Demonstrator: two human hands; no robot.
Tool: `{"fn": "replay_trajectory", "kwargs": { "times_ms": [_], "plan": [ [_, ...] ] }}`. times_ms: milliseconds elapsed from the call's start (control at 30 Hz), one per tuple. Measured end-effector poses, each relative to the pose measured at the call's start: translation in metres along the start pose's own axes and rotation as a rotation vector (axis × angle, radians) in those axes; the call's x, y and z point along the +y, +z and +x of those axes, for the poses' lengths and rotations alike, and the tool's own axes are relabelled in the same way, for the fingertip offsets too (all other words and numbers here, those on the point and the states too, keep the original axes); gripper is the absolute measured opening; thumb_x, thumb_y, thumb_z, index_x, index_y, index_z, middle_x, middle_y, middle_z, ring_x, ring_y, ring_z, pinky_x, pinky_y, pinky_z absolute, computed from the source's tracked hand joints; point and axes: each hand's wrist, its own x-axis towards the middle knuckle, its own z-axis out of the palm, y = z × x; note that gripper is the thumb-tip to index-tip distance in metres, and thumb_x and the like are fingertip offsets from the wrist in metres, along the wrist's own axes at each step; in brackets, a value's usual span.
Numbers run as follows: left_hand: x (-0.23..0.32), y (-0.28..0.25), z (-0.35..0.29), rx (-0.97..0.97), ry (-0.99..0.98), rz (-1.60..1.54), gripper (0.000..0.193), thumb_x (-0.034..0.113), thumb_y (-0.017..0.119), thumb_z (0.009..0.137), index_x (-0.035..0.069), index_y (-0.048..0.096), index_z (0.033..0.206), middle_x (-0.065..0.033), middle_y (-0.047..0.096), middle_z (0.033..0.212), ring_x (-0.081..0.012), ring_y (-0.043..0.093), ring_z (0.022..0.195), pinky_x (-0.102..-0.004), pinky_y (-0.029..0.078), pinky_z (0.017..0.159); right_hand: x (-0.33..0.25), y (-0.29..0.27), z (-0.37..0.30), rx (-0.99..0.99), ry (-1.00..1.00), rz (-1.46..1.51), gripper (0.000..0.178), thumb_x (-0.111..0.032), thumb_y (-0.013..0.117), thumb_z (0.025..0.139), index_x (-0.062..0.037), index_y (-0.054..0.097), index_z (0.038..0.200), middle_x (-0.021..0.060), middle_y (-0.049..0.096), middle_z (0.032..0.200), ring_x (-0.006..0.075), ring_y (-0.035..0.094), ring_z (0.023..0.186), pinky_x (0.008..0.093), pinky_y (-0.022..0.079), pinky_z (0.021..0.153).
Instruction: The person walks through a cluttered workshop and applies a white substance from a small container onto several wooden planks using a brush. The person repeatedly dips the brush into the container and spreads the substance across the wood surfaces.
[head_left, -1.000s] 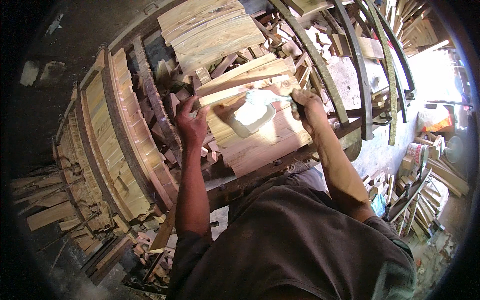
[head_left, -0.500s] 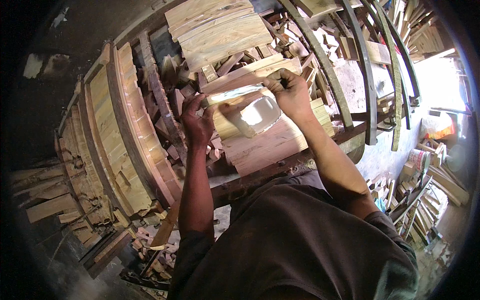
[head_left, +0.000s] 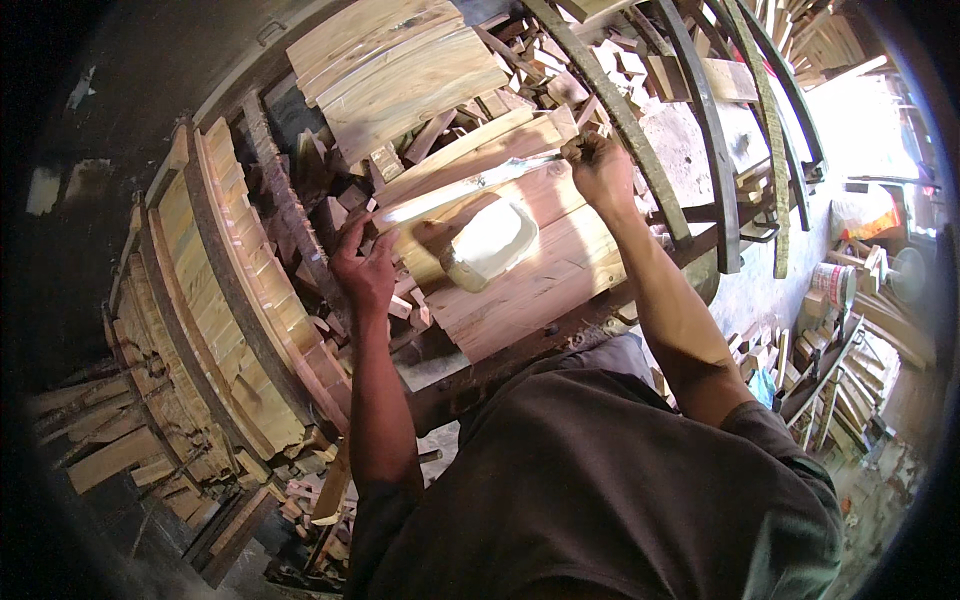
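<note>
A narrow wooden strip (head_left: 450, 193) lies slanting across my front, its upper edge coated with wet white glue. My left hand (head_left: 365, 268) grips the strip's left end between thumb and fingers. Beyond its right end, my right hand (head_left: 602, 172) is closed in a pinch; a thin dark tip shows at the fingers, too small to name. Just on the near side of the strip stands a cut-open plastic container (head_left: 462, 275) of white glue. It rests on a panel of pale boards (head_left: 540, 300) and touches neither hand.
Farther off lies another board panel (head_left: 400, 85) above heaped wood offcuts (head_left: 440, 135). Curved metal bars (head_left: 705, 135) arch over the right side. Clamped board panels (head_left: 215, 290) stand at left. A bucket (head_left: 832, 285) and scrap wood are at far right.
My right hand has moved right, away from my left hand, along the strip. More of the white-coated edge shows between them. The whole view has shifted slightly.
</note>
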Motion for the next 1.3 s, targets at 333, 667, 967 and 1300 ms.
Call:
{"fn": "replay_trajectory", "kwargs": {
  "times_ms": [333,667,967,1300],
  "plan": [
    [-0.013,0.003,0.000,-0.009,-0.113,-0.087,0.030,0.002,0.076,0.080,-0.001,0.065,0.108,-0.0086,0.066,0.104,-0.0182,0.062,0.096,-0.0325,0.051,0.084,0.049,-0.001,0.026,0.067,0.080,-0.082,0.024,-0.022,0.067,0.082,-0.0089,0.071,0.102,0.0217,0.069,0.098,0.0391,0.067,0.093,0.0467,0.053,0.083],
    [-0.004,0.001,-0.004,0.010,-0.082,-0.021,0.032,0.003,0.078,0.077,-0.001,0.067,0.107,-0.0068,0.065,0.100,-0.0159,0.061,0.085,-0.0302,0.051,0.078,0.068,0.004,0.023,0.219,0.048,-0.125,0.029,-0.018,0.069,0.083,-0.0086,0.067,0.110,0.0211,0.066,0.106,0.0377,0.065,0.098,0.0467,0.051,0.086],
    [0.000,0.002,-0.010,-0.005,-0.113,-0.044,0.032,-0.002,0.076,0.078,-0.004,0.066,0.108,-0.0117,0.065,0.108,-0.0183,0.063,0.098,-0.0319,0.053,0.085,-0.044,0.021,-0.056,0.150,-0.329,0.113,0.019,0.000,0.064,0.078,-0.0044,0.063,0.097,0.0187,0.063,0.088,0.0378,0.064,0.083,0.0465,0.054,0.071],
    [0.013,-0.003,-0.009,-0.033,-0.044,0.032,0.024,0.004,0.074,0.079,0.002,0.069,0.103,-0.0089,0.068,0.097,-0.0205,0.064,0.091,-0.0343,0.051,0.082,-0.144,0.031,-0.111,-0.073,-0.611,0.498,0.026,0.009,0.063,0.075,0.0011,0.055,0.098,0.0194,0.051,0.092,0.0395,0.059,0.083,0.0441,0.052,0.071]
  ]
}}
